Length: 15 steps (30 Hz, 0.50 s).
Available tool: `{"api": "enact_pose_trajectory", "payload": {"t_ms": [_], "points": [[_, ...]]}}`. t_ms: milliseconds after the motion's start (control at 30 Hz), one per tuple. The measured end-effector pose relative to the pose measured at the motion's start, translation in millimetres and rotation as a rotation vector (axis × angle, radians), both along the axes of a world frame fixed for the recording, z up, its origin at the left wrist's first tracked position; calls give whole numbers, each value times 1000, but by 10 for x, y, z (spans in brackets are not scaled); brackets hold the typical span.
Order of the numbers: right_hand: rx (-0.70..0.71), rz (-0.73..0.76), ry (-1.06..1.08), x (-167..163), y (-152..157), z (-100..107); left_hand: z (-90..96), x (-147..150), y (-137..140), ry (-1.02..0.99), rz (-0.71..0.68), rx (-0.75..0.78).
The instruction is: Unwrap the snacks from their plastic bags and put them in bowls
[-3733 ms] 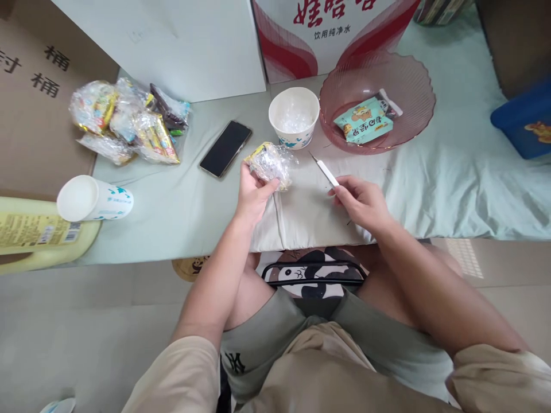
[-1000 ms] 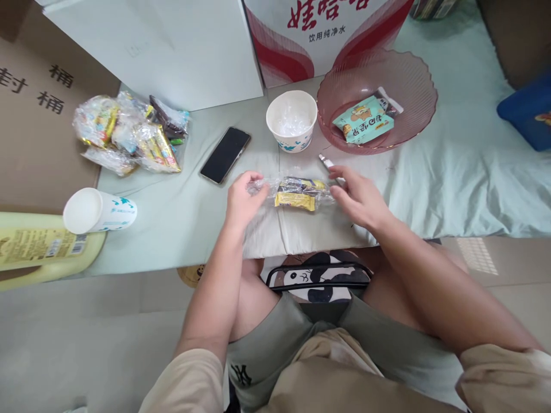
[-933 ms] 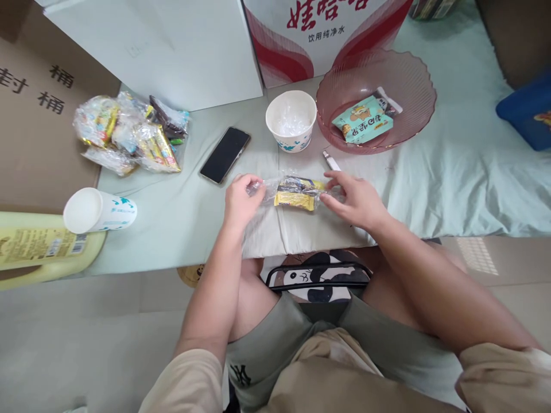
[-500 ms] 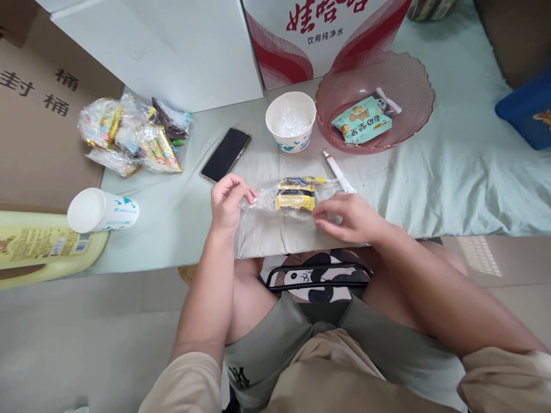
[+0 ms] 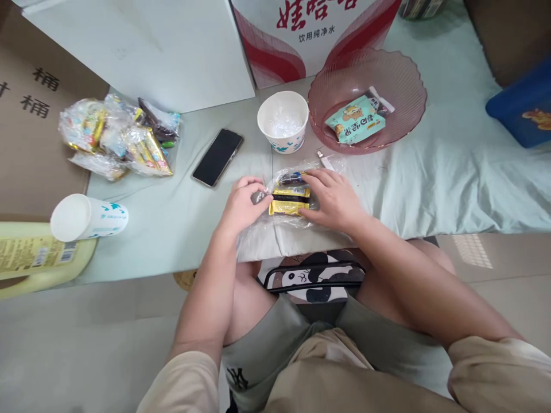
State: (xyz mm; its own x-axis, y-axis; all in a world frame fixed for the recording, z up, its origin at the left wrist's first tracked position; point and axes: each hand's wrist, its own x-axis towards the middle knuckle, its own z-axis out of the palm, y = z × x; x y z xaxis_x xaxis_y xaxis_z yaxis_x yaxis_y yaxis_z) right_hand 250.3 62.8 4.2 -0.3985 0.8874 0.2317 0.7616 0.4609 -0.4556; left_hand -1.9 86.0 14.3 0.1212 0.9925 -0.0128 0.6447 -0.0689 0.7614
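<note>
Yellow snack packet in clear wrap lies at table edge, left hand pinching the wrap's end, right hand pressed flat over it. Risk: knife just behind right fingers (partly hidden) could nick them

I read "饮用纯净水" in dark print on the red-and-white carton, beneath large red characters cut off by the frame. The brown cardboard box shows "桶" twice. The teal packet bears lettering, possibly four characters, illegible.
</note>
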Motion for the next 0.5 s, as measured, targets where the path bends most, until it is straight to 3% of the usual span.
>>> {"api": "enact_pose_trajectory", "payload": {"t_ms": [167,267,500], "points": [[-27,82,-3,-74,7,-40,63,104,-97,-442,13,-197],[-30,49,-6,-105,-20,-19,141,170,-159,-646,55,-335],[-36,2,22,-174,-80,22,258,230,-164,-874,142,-447]]}}
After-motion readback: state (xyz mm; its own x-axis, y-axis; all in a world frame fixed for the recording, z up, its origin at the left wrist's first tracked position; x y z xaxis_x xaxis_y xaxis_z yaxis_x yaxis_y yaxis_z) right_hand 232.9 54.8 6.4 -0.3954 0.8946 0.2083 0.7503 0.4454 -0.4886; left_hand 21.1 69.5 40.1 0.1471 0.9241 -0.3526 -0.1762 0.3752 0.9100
